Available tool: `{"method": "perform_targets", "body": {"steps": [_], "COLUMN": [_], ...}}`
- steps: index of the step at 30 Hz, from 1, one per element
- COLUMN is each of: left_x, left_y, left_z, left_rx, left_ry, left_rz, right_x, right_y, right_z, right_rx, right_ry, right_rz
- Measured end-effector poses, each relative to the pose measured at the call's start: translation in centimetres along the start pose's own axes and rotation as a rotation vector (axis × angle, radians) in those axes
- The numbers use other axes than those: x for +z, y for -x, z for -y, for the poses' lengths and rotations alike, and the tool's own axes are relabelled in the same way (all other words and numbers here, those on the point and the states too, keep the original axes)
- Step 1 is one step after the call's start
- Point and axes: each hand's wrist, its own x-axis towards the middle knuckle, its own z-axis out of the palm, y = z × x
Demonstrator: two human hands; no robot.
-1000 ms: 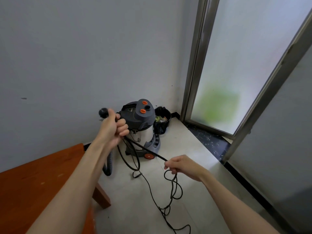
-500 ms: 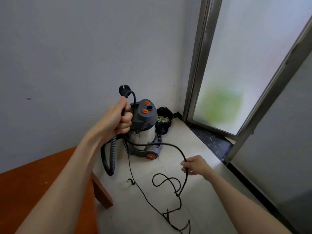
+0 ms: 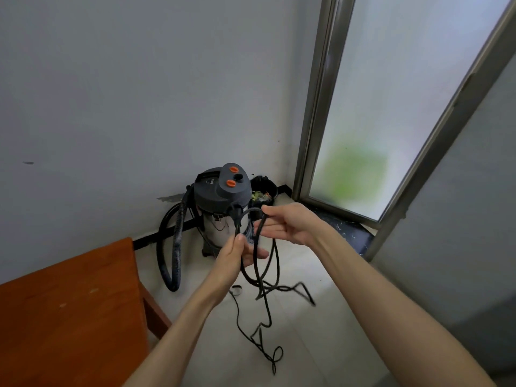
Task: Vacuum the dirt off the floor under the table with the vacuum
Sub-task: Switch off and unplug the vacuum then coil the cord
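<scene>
My left hand [image 3: 237, 254] pinched the power cord [image 3: 262, 270]; my right hand [image 3: 287, 224] held its loop, fingers loosely curled. The vacuum [image 3: 223, 202] stood behind.

Vacuum [image 3: 222, 202] stands in the corner against the wall, bin [image 3: 262, 191] just right of it. Table [image 3: 69, 303] lies left; cord [image 3: 262, 311] trails on the floor before the vacuum.

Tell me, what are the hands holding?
Both hold the vacuum's black cord. The left hand pinches it near the plug; the right hand holds a loop.
</scene>
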Motion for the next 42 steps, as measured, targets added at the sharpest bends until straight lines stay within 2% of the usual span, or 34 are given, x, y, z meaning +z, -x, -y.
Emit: {"method": "perform_targets", "body": {"steps": [2,5,7,9,11,13,15,19,22,25,29,32,34,36,39,42], "left_x": [0.2,-0.1,-0.5,-0.8,-1.1,-1.6,-2.5,-4.0,-4.3,-4.4,-4.9,-4.9,-4.8,-4.7,-4.9,-5.0], "left_y": [0.0,-0.2,-0.2,0.0,0.3,0.5,0.6,0.5,0.6,0.5,0.5,0.8,1.0,1.2,1.5,1.4], "left_z": [-0.7,-1.8,-2.5,-3.0,-3.2,-3.2,-3.4,-5.6,-6.4,-6.0,-5.9,-6.3,-6.6,-6.3,-5.6,-5.6], "left_rx": [-0.011,0.014,0.036,0.048,0.046,0.042,0.044,0.078,0.085,0.021,-0.007,-0.003,-0.013,-0.04,-0.074,-0.059], "left_ry": [0.09,0.081,0.068,0.072,0.085,0.079,0.098,0.136,0.103,0.228,0.328,0.381,0.397,0.374,0.393,0.434], "left_rz": [0.011,-0.001,0.003,0.021,0.053,0.054,0.048,0.067,0.132,0.135,0.094,0.108,0.135,0.161,0.169,0.122], "right_x": [0.3,0.5,0.3,0.3,0.4,0.5,0.6,1.8,2.6,3.1,2.5,2.4,3.3,4.0,3.8,3.7], "right_y": [-0.1,-0.2,-0.3,-0.4,-0.4,-0.7,-1.2,-2.1,-1.8,-1.1,-0.6,-0.4,-0.7,-1.2,-1.5,-1.6], "right_z": [0.0,-0.4,-0.6,-1.0,-1.2,-1.6,-2.1,-4.0,-3.7,-3.1,-5.6,-7.5,-7.3,-6.1,-4.1,-3.4], "right_rx": [0.001,-0.01,0.025,0.12,0.186,0.205,0.2,0.086,-0.02,-0.151,-0.247,-0.252,-0.392,-0.621,-0.924,-0.944], "right_ry": [-0.019,0.068,0.076,-0.081,-0.336,-0.526,-0.58,-0.387,-0.391,-0.31,0.081,0.308,0.349,0.401,0.671,0.734], "right_rz": [-0.037,-0.14,-0.148,-0.055,0.046,0.061,0.02,-0.058,-0.011,0.048,-0.134,-0.098,-0.132,-0.254,-0.309,-0.317]}}
